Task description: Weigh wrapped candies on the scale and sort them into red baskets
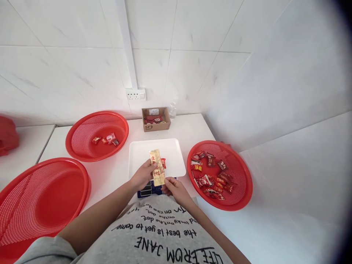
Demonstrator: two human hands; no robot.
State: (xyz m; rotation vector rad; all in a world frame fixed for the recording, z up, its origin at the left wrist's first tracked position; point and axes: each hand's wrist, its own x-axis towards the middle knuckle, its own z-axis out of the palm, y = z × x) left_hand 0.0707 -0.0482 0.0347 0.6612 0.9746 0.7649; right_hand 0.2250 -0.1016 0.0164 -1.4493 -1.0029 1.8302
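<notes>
A long, pale gold snack packet (157,169) with red characters is held over the scale. My left hand (143,175) grips its left side, thumb on top. At its lower right corner, my right hand (173,186) pinches the packet between thumb and fingers. Beneath lies the white tray (176,154) of a digital scale, whose dark blue panel (143,191) is partly covered by my hands. A small red packet (163,163) rests on the tray, partly hidden behind the gold one.
Right of the scale stands a red basket (244,176) with several wrapped snacks. Another red basket (82,121) at back left holds a few packets; a third (85,183) sits at front left. A cardboard box (158,127) and a clear plastic bottle (172,110) stand by the wall.
</notes>
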